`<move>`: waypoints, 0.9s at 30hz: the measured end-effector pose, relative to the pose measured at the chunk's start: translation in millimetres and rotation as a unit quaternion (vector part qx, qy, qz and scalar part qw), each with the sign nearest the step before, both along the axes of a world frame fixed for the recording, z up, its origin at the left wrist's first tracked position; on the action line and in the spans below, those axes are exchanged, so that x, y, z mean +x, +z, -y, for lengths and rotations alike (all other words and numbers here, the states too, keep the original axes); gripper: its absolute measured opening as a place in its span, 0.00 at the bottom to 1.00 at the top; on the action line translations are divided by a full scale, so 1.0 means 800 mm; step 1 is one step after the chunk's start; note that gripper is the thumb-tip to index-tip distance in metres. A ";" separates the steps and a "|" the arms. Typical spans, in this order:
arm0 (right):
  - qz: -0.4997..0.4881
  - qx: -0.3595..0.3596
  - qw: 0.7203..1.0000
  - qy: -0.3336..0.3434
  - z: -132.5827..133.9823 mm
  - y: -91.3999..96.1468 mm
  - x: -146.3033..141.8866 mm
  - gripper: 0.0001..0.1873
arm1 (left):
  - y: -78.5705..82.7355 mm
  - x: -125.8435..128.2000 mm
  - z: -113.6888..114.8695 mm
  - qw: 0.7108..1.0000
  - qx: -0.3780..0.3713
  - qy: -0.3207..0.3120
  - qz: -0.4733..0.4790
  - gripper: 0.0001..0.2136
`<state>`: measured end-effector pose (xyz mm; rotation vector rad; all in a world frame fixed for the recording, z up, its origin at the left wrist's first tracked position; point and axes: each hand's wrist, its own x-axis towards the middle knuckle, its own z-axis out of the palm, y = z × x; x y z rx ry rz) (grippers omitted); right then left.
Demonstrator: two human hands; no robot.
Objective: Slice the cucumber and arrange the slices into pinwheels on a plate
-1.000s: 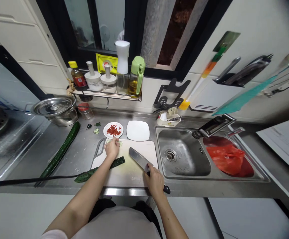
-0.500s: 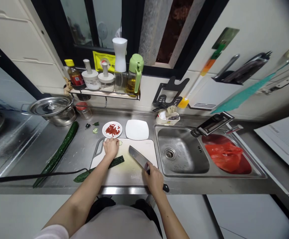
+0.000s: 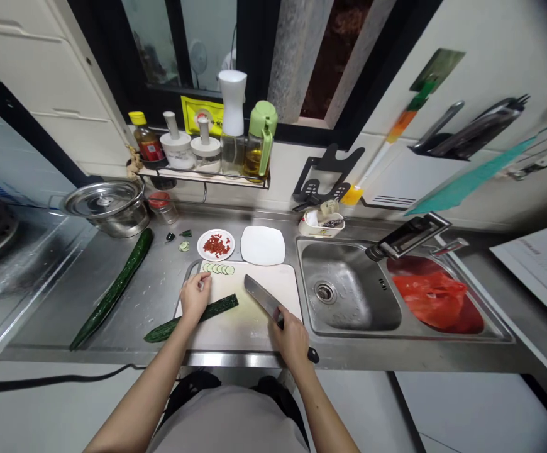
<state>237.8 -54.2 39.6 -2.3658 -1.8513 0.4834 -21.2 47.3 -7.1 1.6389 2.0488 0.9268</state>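
My right hand (image 3: 291,338) is wrapped round the black handle of a kitchen knife (image 3: 261,296), whose broad blade lies low over the white cutting board (image 3: 273,280), tip pointing away to the left. My left hand (image 3: 195,297) hovers above the board's left side with fingers loosely bent and apart, holding nothing. Just beyond its fingertips a row of overlapping cucumber slices (image 3: 218,268) lies along the board's far edge. A cut cucumber (image 3: 221,306) slants across the board below my left hand, its stem end reaching onto the counter; my wrist hides part of it.
Behind the board stand a plate of chopped red pieces (image 3: 215,245) and a white plate (image 3: 263,245). A whole cucumber (image 3: 113,289) and a lidded steel pot (image 3: 106,204) are at left. Right of the board is the sink (image 3: 349,289), with a red bag (image 3: 429,299) in its second basin.
My left hand has drawn back toward me and left from the board's far edge, uncovering the row of cucumber slices. My right hand keeps the knife in nearly the same place.
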 end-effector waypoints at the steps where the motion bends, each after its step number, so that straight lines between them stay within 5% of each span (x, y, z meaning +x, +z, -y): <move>1: 0.001 -0.003 1.000 0.001 0.000 0.001 -0.001 0.22 | -0.003 -0.004 0.007 1.000 0.006 -0.014 -0.001 0.12; 15: -0.055 -0.048 0.997 -0.009 -0.006 0.009 -0.017 0.17 | 0.007 0.010 0.050 0.959 0.078 -0.261 -0.074 0.10; 27: -0.034 -0.098 0.988 0.116 -0.011 0.021 -0.051 0.15 | -0.015 0.022 0.055 0.934 0.138 -0.315 -0.092 0.11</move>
